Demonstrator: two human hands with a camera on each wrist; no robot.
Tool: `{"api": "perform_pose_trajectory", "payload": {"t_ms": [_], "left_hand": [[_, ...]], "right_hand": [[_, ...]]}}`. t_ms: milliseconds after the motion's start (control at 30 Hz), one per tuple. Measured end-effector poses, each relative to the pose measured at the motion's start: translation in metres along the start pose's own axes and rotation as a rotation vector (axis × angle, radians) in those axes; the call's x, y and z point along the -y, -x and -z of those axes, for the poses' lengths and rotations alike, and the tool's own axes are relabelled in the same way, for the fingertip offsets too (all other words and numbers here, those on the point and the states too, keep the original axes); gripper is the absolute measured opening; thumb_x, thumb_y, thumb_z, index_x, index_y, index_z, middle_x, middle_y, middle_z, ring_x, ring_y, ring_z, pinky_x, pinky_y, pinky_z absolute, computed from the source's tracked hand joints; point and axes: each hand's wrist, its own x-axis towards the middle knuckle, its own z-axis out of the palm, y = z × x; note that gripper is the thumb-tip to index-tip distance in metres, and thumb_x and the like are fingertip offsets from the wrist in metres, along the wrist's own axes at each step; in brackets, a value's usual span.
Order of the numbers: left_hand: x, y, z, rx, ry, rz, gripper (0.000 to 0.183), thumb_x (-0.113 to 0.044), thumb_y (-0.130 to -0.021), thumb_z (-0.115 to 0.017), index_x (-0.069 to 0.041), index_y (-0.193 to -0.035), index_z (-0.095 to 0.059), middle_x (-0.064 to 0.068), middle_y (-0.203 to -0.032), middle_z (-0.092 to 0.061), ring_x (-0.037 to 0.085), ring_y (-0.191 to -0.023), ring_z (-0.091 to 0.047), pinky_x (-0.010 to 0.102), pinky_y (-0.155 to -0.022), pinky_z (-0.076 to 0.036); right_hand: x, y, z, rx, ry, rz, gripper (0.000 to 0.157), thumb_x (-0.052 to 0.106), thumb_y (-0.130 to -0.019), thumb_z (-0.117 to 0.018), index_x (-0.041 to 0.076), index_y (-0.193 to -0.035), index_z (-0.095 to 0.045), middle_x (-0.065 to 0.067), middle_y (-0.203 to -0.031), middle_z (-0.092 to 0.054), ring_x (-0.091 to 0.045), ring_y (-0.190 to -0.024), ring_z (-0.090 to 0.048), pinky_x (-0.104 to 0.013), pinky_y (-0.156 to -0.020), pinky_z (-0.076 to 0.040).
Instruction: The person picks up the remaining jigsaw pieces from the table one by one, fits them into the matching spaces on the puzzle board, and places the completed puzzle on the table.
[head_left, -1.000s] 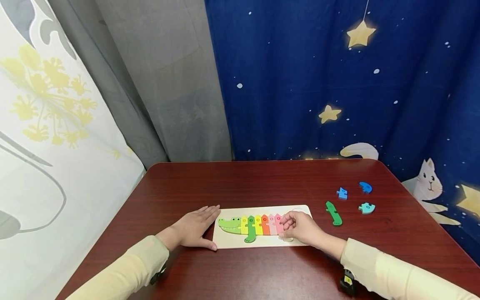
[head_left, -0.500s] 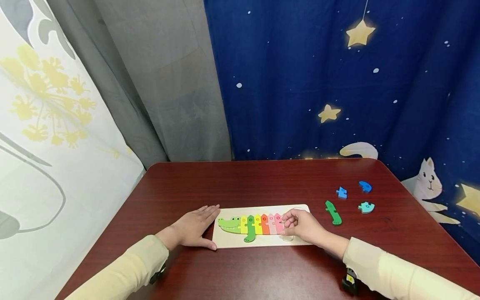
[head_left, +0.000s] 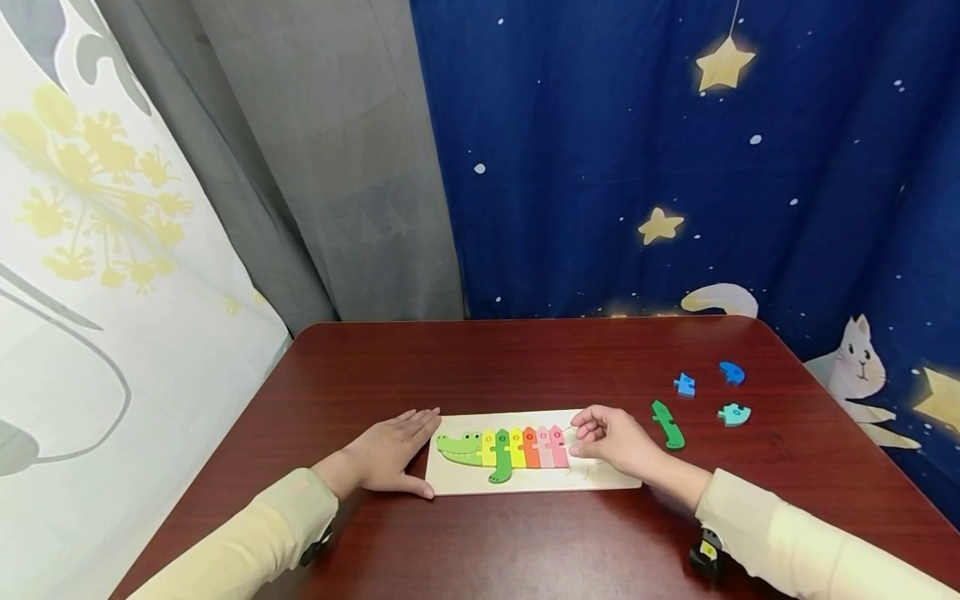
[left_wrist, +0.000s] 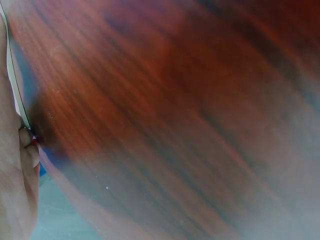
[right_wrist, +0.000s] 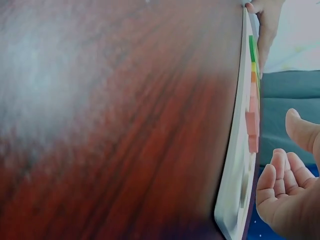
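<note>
A pale wooden puzzle board lies on the table, bearing a crocodile: a green head, yellow, orange and pink pieces, and a green leg. My left hand rests with straight fingers at the board's left end. Above the board's right part is my right hand, just right of the last pink piece. In the right wrist view this hand has loosely curled fingers, its thumb apart, and nothing between them. Bare outlined recesses show on the board near it.
Right of the board lie a long green piece, a teal piece and two blue pieces, one nearer and one farther. A curtain hangs behind the table's far edge.
My right hand has drawn back to the right and slightly away from me, off the last pink piece, which shows more fully. The left hand has stayed in place.
</note>
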Motion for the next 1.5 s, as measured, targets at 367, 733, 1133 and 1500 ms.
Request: {"api": "perform_pose_trajectory", "payload": {"t_ms": [367,733,1133,1500], "left_hand": [[0.001,-0.002,0.002,-0.003,0.006,-0.005,0.115,-0.087,-0.078,-0.032,0.001,-0.152,-0.027,0.015,-0.157,-0.025,0.025,-0.143,-0.026,0.038,-0.116,-0.022],[0.0,0.0,0.003,0.023,0.001,0.007,0.116,-0.088,-0.078,-0.029,0.0,-0.153,-0.025,0.013,-0.158,-0.023,0.023,-0.144,-0.023,0.036,-0.117,-0.019],[0.0,0.0,0.005,0.02,-0.001,0.0,0.116,-0.088,-0.077,-0.03,0.001,-0.152,-0.027,0.015,-0.157,-0.025,0.025,-0.143,-0.026,0.037,-0.116,-0.021],[0.001,-0.001,0.002,-0.003,-0.016,-0.011,0.116,-0.088,-0.078,-0.03,0.001,-0.152,-0.027,0.015,-0.157,-0.025,0.024,-0.143,-0.025,0.037,-0.116,-0.02]], "right_hand": [[0.005,0.001,0.016,-0.031,-0.021,0.014,0.035,0.003,-0.077,-0.081,-0.006,-0.106,-0.063,-0.01,-0.088,-0.063,-0.019,-0.079,-0.057,-0.022,-0.067,-0.051],[0.003,0.001,0.029,-0.033,-0.037,-0.007,0.038,0.004,-0.078,-0.08,-0.008,-0.11,-0.062,-0.015,-0.093,-0.064,-0.022,-0.083,-0.058,-0.021,-0.07,-0.052],[-0.001,0.006,0.052,-0.051,-0.021,-0.008,0.041,0.007,-0.081,-0.079,-0.008,-0.114,-0.06,-0.018,-0.1,-0.064,-0.024,-0.087,-0.059,-0.023,-0.07,-0.053],[-0.01,0.014,0.076,-0.072,0.0,-0.038,0.044,0.011,-0.084,-0.077,-0.008,-0.118,-0.058,-0.022,-0.108,-0.062,-0.026,-0.092,-0.058,-0.024,-0.072,-0.054]]}}
